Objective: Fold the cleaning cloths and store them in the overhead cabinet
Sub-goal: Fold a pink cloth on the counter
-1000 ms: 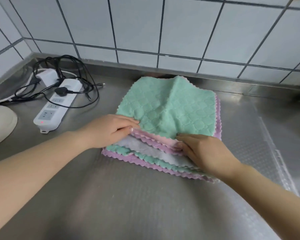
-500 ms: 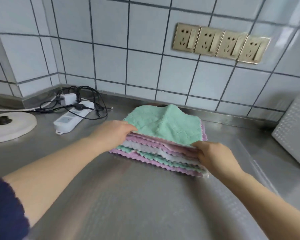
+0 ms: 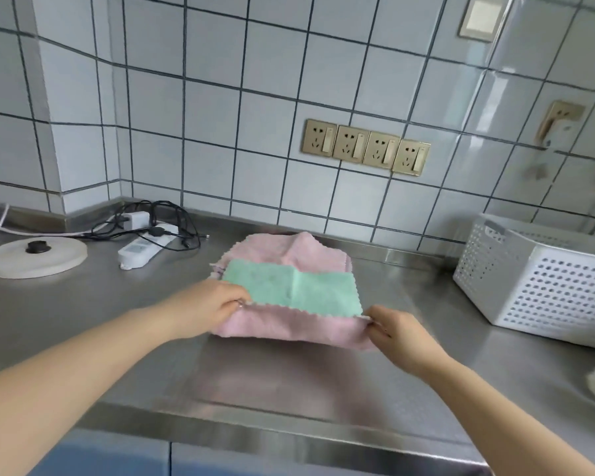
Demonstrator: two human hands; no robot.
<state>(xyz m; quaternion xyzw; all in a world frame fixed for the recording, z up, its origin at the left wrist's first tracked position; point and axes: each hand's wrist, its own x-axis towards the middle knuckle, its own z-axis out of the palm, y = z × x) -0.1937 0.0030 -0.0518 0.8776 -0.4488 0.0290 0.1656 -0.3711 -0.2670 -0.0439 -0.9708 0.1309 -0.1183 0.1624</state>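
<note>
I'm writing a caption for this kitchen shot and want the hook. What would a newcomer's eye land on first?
First, the pink-and-green stack of scalloped-edged cleaning cloths at the centre of the steel counter, its near edge pinched at either corner by the left hand and right hand. Then the row of four gold wall sockets on the white tiles above, and the white perforated plastic basket at the right.

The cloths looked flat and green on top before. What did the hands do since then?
Both hands took the near edge of the cloths and lifted it off the steel counter: the left hand pinches one corner, the right hand the other. The pink cloth now hangs in front, the green cloth behind. The power strip stayed put.
</note>
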